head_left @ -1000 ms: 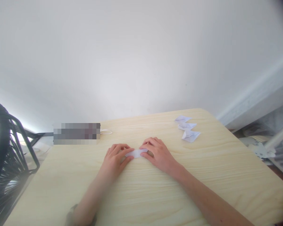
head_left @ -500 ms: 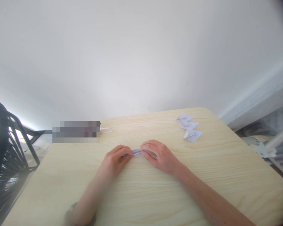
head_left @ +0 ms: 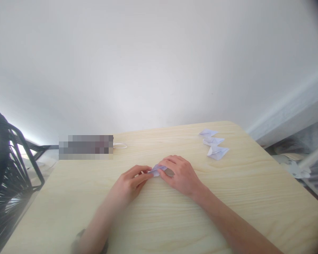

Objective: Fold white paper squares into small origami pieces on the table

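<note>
A small piece of white folded paper (head_left: 155, 170) lies on the light wooden table (head_left: 175, 211), near its middle. My left hand (head_left: 131, 181) has its fingers pinched on the paper's left end. My right hand (head_left: 178, 174) curls over the right end and grips it. Both hands rest low on the tabletop with the paper between the fingertips, and much of the paper is hidden under the fingers.
Three folded white paper shapes (head_left: 214, 144) sit in a row at the table's far right. A white cord loop (head_left: 120, 145) lies at the far edge beside a blurred patch. A black wire chair (head_left: 5, 176) stands at the left. The wall is close behind.
The paper was pressed flat a second ago, then lifted on edge between the fingertips; now it is turned, with a flap tilted up. Both hands stayed in place.
</note>
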`<state>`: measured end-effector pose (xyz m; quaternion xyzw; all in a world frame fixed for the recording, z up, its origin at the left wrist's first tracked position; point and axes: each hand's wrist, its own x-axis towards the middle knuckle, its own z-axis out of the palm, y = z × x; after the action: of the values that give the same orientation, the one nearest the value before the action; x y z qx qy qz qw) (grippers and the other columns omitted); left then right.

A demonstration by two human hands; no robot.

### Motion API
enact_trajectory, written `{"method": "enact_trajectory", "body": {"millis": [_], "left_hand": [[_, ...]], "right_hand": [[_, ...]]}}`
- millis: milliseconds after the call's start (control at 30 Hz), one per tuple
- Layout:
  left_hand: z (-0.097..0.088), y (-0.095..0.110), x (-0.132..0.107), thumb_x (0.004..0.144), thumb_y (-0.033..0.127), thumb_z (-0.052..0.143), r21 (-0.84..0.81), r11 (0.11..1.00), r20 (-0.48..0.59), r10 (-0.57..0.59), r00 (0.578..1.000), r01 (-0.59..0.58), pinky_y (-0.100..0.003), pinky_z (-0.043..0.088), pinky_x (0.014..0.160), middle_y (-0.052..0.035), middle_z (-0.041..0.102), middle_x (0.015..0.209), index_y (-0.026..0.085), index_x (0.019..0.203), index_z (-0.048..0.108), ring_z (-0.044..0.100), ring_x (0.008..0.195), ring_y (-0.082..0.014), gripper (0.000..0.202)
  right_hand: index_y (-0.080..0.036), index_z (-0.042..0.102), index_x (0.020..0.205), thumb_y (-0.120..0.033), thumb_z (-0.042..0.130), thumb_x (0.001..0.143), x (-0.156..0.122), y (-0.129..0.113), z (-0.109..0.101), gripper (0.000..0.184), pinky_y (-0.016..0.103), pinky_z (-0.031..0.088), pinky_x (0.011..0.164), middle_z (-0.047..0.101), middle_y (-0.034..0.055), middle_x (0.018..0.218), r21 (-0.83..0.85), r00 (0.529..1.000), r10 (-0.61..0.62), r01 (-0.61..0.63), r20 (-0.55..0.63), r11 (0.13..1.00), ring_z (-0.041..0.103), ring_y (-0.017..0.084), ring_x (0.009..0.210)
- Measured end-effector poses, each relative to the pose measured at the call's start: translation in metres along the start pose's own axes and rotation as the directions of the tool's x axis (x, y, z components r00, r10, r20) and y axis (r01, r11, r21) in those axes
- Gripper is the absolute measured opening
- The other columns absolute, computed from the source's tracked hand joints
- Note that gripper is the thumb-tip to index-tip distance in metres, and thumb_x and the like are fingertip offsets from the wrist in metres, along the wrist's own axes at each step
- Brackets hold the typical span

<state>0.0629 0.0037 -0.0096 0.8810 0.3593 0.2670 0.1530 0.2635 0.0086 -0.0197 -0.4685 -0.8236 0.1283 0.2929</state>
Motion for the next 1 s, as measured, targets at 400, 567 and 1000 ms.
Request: {"method": "enact_trajectory", "body": {"millis": [400,567,1000], "left_hand": [[0.009,0.014,0.008,0.080,0.021,0.050,0.085,0.985,-0.033,-0.147,0.989,0.149,-0.029,0.048,0.074,-0.0059,0.061,0.094,0.021,0.099,0.060,0.057,0.085,-0.0169,0.022],[0.014,0.016,0.010,0.080,0.024,0.048,0.143,0.966,-0.010,-0.218,0.976,0.218,-0.029,0.046,0.071,-0.0048,0.060,0.091,0.021,0.097,0.059,0.055,0.083,-0.0175,0.021],[0.017,0.026,0.015,0.080,0.029,0.046,0.288,0.894,0.024,-0.366,0.930,0.344,-0.027,0.042,0.067,-0.0017,0.057,0.086,0.026,0.090,0.060,0.054,0.081,-0.0171,0.018]], "right_hand": [[-0.020,0.061,0.086,-0.019,0.054,0.075,0.000,-0.006,0.001,0.013,0.031,0.038,0.078,0.058,0.0023,0.081,0.047,0.997,0.024,-0.028,0.073,0.999,0.049,0.017,0.082],[-0.019,0.061,0.087,-0.020,0.050,0.079,-0.001,-0.008,0.002,0.014,0.031,0.037,0.078,0.057,0.0026,0.081,0.031,0.997,0.039,-0.041,0.064,0.999,0.048,0.016,0.081],[-0.024,0.063,0.082,-0.021,0.056,0.073,0.000,-0.011,0.004,0.011,0.031,0.034,0.075,0.055,0.0012,0.082,-0.057,0.994,0.067,-0.062,0.084,0.996,0.045,0.017,0.081]]}}
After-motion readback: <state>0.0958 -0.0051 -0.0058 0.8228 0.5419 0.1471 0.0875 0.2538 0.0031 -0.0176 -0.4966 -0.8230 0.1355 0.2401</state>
